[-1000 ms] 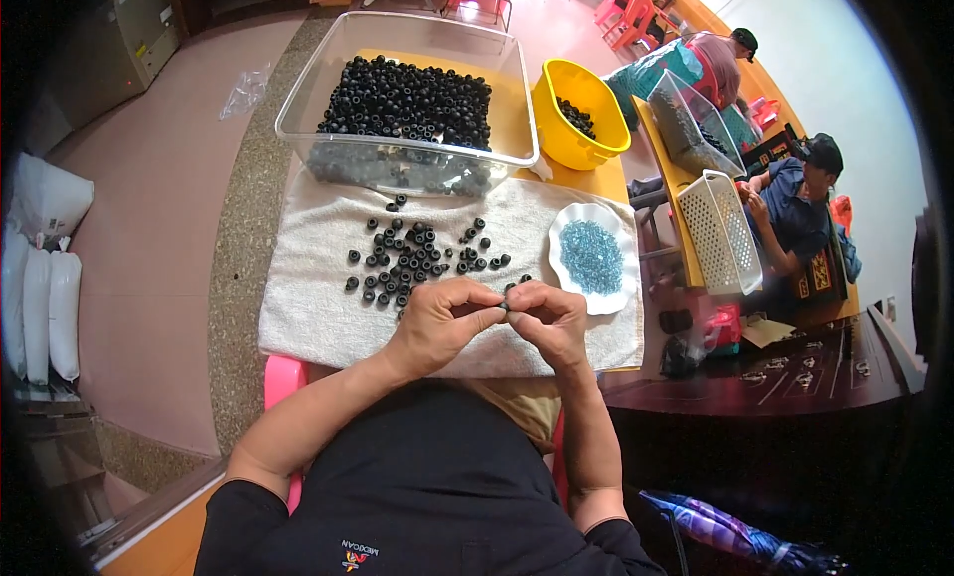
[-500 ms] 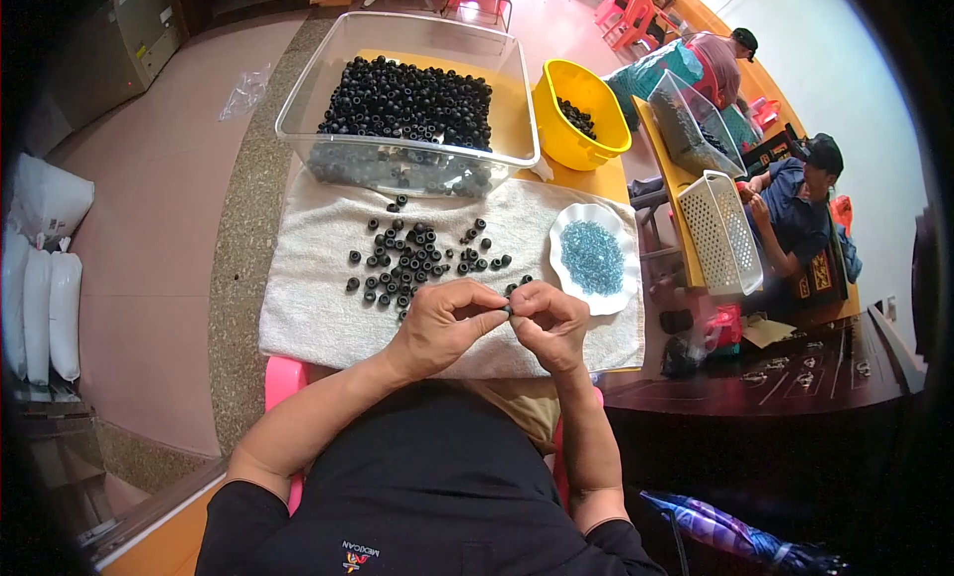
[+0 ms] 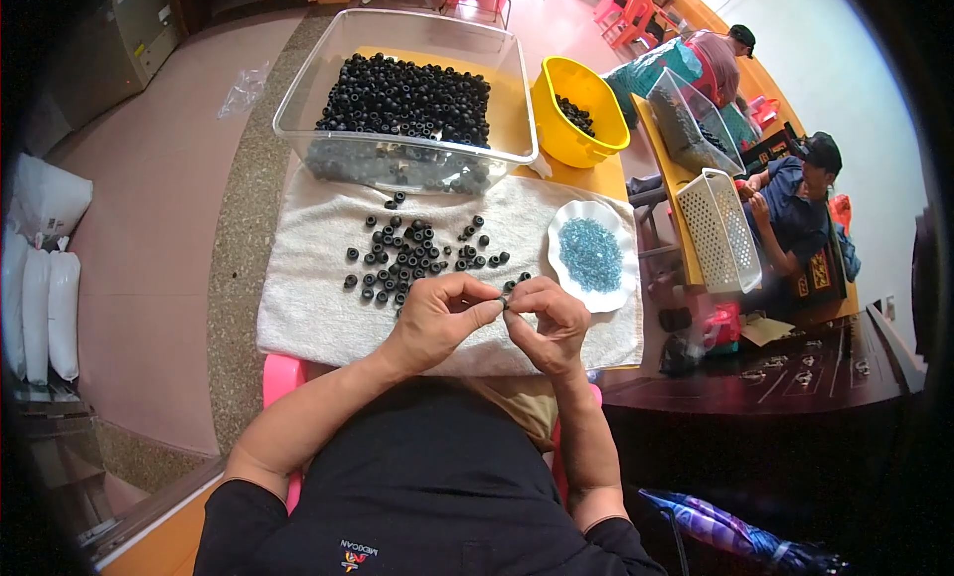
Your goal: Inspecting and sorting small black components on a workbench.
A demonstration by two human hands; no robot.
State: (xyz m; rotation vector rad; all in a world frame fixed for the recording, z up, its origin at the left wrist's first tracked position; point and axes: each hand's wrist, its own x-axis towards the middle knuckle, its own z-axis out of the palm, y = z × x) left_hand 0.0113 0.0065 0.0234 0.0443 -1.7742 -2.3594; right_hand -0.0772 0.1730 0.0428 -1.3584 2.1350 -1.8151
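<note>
My left hand (image 3: 437,326) and my right hand (image 3: 552,328) meet over the front of a white towel (image 3: 318,328). Both have thumb and forefinger closed on one small dark ring-shaped part (image 3: 504,303), mostly covered by the fingertips. Loose black ring-shaped parts (image 3: 405,263) lie scattered on the towel beyond my left hand, and a few rest just behind my fingertips. To the right of them, a white scalloped plate (image 3: 567,291) bears a heap of small clear blue pieces (image 3: 591,256), too small to make out singly.
At the back of the table stands a large clear plastic bin (image 3: 512,79) full of black parts. Beside it is a yellow tub (image 3: 586,157) with more of them. Farther right, two people sit by another table with a white perforated basket (image 3: 717,233) and a clear bin (image 3: 686,119).
Both hands have shifted very slightly left and still pinch the small part together. The right fingers have turned a little around it. The whole view has moved marginally; the scattered parts lie as before.
</note>
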